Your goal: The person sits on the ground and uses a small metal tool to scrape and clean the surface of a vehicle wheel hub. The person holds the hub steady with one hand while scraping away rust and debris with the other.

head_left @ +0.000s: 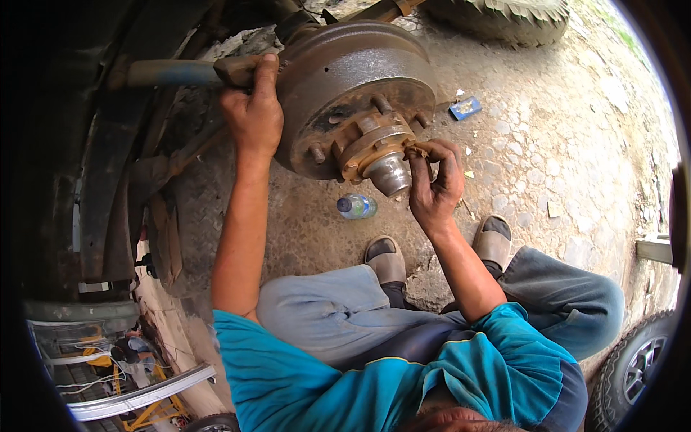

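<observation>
Rusty brake drum (353, 79) with studded wheel hub (363, 140) and grey metal hub cap (389, 173), mounted on the axle under the vehicle's dark wheel arch, upper centre. Left hand (252, 111): grip closed over the back edge of the drum, beside a blue shock absorber (169, 72). Right hand (434, 180): fingertips (425, 153) pinched together at the hub flange, just right of the cap; whether they clamp a small part cannot be told. On the stone-paved ground (561, 144): a clear plastic bottle (356, 207) with a blue label lying on its side below the hub; a small flat blue rectangular packet (466, 108) right of the drum; pale paper scraps (553, 209) scattered farther right. A tyre (504, 18) lies at the top edge.
</observation>
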`<action>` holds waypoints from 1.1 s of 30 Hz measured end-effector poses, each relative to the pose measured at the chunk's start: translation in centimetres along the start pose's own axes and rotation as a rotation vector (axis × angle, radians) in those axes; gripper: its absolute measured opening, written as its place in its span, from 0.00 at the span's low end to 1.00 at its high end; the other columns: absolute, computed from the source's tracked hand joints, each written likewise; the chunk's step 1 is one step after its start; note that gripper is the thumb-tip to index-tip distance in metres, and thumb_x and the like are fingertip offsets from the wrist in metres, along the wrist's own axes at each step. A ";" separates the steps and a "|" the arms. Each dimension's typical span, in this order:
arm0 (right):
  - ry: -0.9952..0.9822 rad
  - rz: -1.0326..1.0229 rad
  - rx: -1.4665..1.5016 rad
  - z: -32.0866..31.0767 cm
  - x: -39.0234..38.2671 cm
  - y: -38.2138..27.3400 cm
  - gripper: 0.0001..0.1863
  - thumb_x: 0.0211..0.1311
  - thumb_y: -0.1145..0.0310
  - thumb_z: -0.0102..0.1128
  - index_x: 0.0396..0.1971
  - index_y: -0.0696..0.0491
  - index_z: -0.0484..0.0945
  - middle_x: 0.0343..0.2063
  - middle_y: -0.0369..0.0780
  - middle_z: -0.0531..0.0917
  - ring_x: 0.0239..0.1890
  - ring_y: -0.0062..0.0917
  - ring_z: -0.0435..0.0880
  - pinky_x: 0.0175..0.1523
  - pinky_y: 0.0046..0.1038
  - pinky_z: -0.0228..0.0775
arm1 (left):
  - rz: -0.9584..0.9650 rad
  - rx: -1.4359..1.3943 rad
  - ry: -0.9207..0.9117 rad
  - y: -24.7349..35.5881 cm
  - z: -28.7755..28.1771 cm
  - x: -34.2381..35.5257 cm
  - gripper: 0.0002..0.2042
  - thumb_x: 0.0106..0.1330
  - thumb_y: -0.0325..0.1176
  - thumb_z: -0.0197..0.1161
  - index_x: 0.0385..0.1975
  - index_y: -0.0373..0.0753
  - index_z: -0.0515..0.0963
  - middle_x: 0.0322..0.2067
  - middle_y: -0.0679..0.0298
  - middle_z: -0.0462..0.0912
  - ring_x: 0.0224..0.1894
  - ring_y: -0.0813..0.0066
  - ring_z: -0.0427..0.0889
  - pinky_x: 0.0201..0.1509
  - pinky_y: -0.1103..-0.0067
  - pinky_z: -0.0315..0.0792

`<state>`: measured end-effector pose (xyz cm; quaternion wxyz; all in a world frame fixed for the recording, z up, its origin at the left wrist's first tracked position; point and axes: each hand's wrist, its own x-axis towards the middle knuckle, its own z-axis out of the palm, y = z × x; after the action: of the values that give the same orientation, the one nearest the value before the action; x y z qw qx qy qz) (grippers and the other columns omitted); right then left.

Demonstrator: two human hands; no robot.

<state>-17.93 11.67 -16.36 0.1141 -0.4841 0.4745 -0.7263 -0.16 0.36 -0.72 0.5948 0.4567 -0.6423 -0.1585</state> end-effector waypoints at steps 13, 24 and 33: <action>-0.037 -0.022 -0.027 -0.1 -0.1 0.1 0.10 0.54 0.83 0.66 0.37 0.58 0.79 0.35 0.43 0.79 0.30 0.28 0.76 0.33 0.27 0.68 | -0.051 0.030 -0.021 0.5 -0.2 0.1 0.10 0.68 0.33 0.64 0.35 0.30 0.82 0.30 0.66 0.84 0.34 0.80 0.79 0.41 0.79 0.72; -0.029 -0.023 0.007 0.0 -0.6 0.6 0.10 0.56 0.82 0.65 0.38 0.58 0.79 0.35 0.44 0.79 0.33 0.30 0.78 0.34 0.28 0.70 | -0.011 0.017 -0.013 -0.2 0.0 -0.1 0.12 0.69 0.35 0.64 0.34 0.29 0.82 0.28 0.67 0.83 0.33 0.82 0.77 0.39 0.80 0.72; -0.027 0.009 0.006 -0.2 -0.4 0.1 0.09 0.57 0.82 0.65 0.38 0.59 0.79 0.35 0.44 0.79 0.33 0.29 0.79 0.36 0.27 0.72 | -0.008 0.050 -0.004 0.3 0.1 -0.2 0.13 0.68 0.35 0.65 0.34 0.28 0.82 0.29 0.65 0.84 0.33 0.80 0.78 0.40 0.78 0.72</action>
<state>-17.88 11.97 -16.73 0.1253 -0.4911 0.4730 -0.7207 -0.44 0.65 -0.68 0.5812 0.4738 -0.6453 -0.1457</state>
